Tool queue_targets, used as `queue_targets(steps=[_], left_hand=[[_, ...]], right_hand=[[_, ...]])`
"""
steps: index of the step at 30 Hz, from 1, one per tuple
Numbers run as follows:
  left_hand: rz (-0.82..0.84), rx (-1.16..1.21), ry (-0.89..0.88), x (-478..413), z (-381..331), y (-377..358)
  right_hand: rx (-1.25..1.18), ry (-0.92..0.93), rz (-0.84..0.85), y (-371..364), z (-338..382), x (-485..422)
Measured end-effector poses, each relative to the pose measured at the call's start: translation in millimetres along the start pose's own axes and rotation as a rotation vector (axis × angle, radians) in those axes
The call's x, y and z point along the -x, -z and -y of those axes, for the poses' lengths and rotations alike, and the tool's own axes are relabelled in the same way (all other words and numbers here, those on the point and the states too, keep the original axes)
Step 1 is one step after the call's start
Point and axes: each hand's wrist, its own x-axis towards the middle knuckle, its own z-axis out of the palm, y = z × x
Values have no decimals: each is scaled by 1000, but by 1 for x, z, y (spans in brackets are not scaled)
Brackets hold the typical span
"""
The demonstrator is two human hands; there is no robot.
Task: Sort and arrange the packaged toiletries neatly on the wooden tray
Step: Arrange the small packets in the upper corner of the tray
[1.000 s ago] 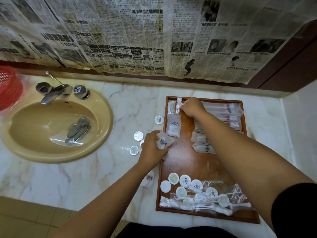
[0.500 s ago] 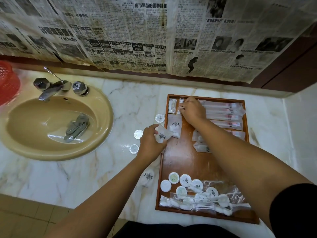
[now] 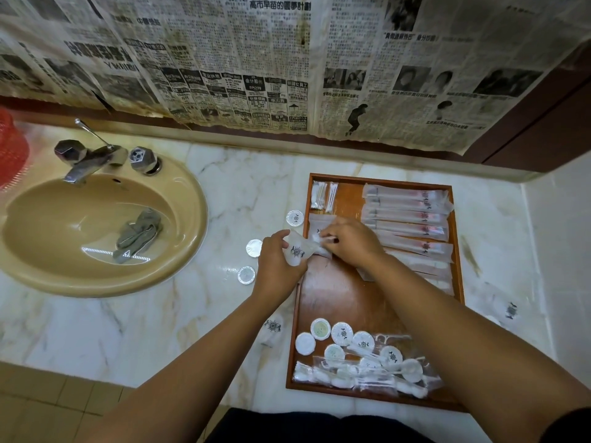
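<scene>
A wooden tray [image 3: 339, 298] lies on the marble counter. Long toothbrush packets [image 3: 406, 215] are stacked along its far right, cotton-bud packets [image 3: 323, 195] sit at its far left corner, and round soap packs [image 3: 342, 334] with floss picks crowd its near end. My left hand [image 3: 275, 263] grips a clear sachet [image 3: 297, 251] with a dark logo at the tray's left edge. My right hand [image 3: 348, 241] pinches the other end of that sachet, above another flat sachet [image 3: 316, 223] lying in the tray.
Three round foil-topped packs [image 3: 254, 247] and a logo sachet [image 3: 273, 327] lie on the counter left of the tray. A tan sink [image 3: 188, 225] with a grey cloth and tap is at the left. A red basket [image 3: 12, 148] stands far left. Newspaper covers the wall.
My right hand left the cotton-bud packets at the tray's far corner and came down to the sachet. My left hand lifted the sachet slightly toward the tray.
</scene>
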Motion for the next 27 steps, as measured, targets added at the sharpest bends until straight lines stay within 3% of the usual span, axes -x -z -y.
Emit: queue_targets(steps=[4,6,8,11,18,23,27], left_hand=[[8,24,8,1,-7,-4],[5,56,15,-1,-13,-8],[12,74,16,-5,-21,-14],[32,76,-19,-9,-31,-22],[72,79,-74,-24,-37,-25],[-3,-104,-133,-45,-31,-30],[-33,-357,-298,-54,-18,-35]], right_hand=[[-89,-46,-100,1,5,7],[-309,-159,-160,12,10,14],[-608,-250,-114,25,15,21],[-734,-237,-46,35,15,29],[-488,-263,-83,40,-5,10],[-362,-248,-83,36,0,-18],[-253,-252,-92,23,0,-20]])
